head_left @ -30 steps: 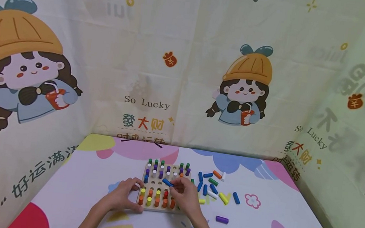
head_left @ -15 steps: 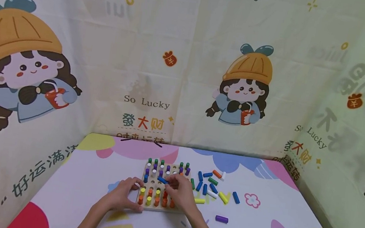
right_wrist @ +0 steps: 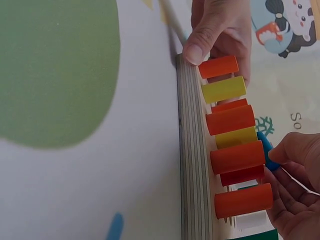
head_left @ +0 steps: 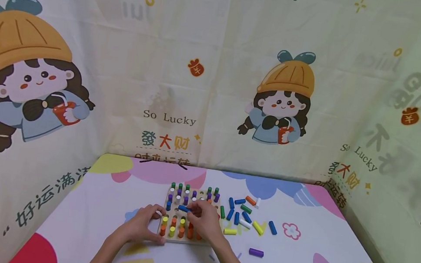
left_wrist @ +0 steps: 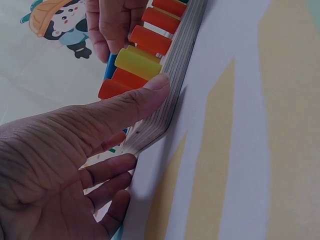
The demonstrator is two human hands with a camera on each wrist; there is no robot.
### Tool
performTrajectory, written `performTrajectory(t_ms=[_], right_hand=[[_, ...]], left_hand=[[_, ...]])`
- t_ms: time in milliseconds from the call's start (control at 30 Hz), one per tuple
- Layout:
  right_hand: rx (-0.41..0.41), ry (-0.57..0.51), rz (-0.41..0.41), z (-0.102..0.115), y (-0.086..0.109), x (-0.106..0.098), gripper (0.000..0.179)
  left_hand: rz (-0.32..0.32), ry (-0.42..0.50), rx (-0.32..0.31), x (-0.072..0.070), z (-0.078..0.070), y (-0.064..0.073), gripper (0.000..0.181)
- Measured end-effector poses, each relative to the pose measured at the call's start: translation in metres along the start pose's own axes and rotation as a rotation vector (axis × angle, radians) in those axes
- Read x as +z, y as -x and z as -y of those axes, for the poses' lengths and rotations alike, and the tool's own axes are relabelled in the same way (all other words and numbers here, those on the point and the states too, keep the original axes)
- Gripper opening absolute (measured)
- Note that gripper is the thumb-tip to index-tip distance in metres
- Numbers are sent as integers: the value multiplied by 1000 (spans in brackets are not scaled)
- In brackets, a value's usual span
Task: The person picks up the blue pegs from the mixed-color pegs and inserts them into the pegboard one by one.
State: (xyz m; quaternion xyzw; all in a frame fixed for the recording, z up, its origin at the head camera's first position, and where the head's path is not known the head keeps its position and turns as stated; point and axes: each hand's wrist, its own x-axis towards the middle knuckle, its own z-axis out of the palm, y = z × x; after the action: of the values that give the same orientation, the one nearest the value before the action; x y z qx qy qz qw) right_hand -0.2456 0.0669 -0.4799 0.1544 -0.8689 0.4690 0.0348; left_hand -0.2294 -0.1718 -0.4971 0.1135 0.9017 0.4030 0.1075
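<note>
A wooden pegboard (head_left: pixel 181 242) stands on the table, with rows of upright colored pegs and some bare holes in the middle rows. My left hand (head_left: pixel 140 224) holds the board at its near left corner; the thumb (left_wrist: pixel 157 85) presses the front edge while the other fingers lie along the left side. Over the middle rows, my right hand (head_left: pixel 208 224) pinches a blue peg (head_left: pixel 183 208) between thumb and fingers. That peg is tilted nearly flat, its free end pointing left. In the right wrist view, orange pegs (right_wrist: pixel 237 157) partly hide the held blue peg (right_wrist: pixel 268 152).
Loose pegs lie right of the board: several blue ones (head_left: pixel 272 228), yellow ones (head_left: pixel 257 228), white, green and orange ones. A purple peg (head_left: pixel 256 253) lies nearer the front. A printed cloth (head_left: pixel 297 256) covers the table, and a patterned curtain (head_left: pixel 216 149) rises behind it.
My right hand has moved a little left over the board with the blue peg, which now lies flatter. The left hand has stayed at the corner.
</note>
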Motion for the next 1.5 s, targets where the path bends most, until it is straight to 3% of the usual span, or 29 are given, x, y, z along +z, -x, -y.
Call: performTrajectory(t_ms=[333, 733, 1000, 1267, 1500], right_hand=[[-32, 53, 30, 3, -7, 5, 11], [-3, 86, 60, 1, -14, 9, 12], [-7, 87, 72, 1, -15, 11, 13], [10, 78, 81, 8, -21, 11, 13], [-3, 76, 78, 12, -25, 14, 13]], left_hand=[[-2, 8, 15, 1, 3, 0, 68], [-6, 10, 17, 2, 1, 0, 68], [-7, -3, 30, 1, 0, 1, 68], [-17, -18, 0, 1, -2, 1, 68], [-13, -27, 29, -1, -1, 1, 67]])
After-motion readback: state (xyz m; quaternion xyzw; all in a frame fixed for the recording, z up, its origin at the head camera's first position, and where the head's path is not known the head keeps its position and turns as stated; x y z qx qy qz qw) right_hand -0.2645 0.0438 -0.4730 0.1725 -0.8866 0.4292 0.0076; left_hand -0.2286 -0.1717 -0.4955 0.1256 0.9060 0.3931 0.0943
